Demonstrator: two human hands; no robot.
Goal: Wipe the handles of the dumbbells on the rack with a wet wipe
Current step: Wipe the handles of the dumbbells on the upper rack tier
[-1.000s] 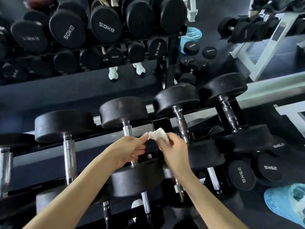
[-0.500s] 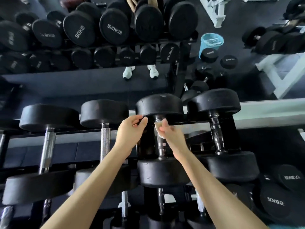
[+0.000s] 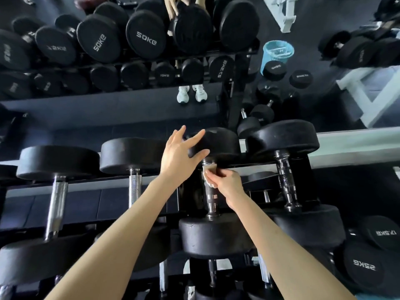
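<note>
The wet wipe (image 3: pixel 208 172) is pressed against the far end of a knurled handle (image 3: pixel 211 199), just below the collar. It is pinched there between the thumb and curled fingers of the right hand (image 3: pixel 228 184). The handle belongs to a dumbbell (image 3: pixel 214 237) lying toward the right end of the rack's (image 3: pixel 86 182) upper row, one black head toward the person and the other away. The left hand (image 3: pixel 179 156) is held with its fingers straight and spread over the far head; whether the rubber is touched cannot be told.

The wiped dumbbell is closely flanked. A larger dumbbell (image 3: pixel 285 187) lies just beside it on the right, the two far heads nearly meeting. A chrome-handled dumbbell (image 3: pixel 134 191) lies on the left, its near head largely hidden by the left forearm. At the rack's right end, lower down, smaller dumbbells with white weight markings (image 3: pixel 363 267) are stacked. Farther off more is seen — a blue bin (image 3: pixel 278 53), a pair of white shoes (image 3: pixel 191 94) and rows of black dumbbell heads (image 3: pixel 142 37) on another rack.
</note>
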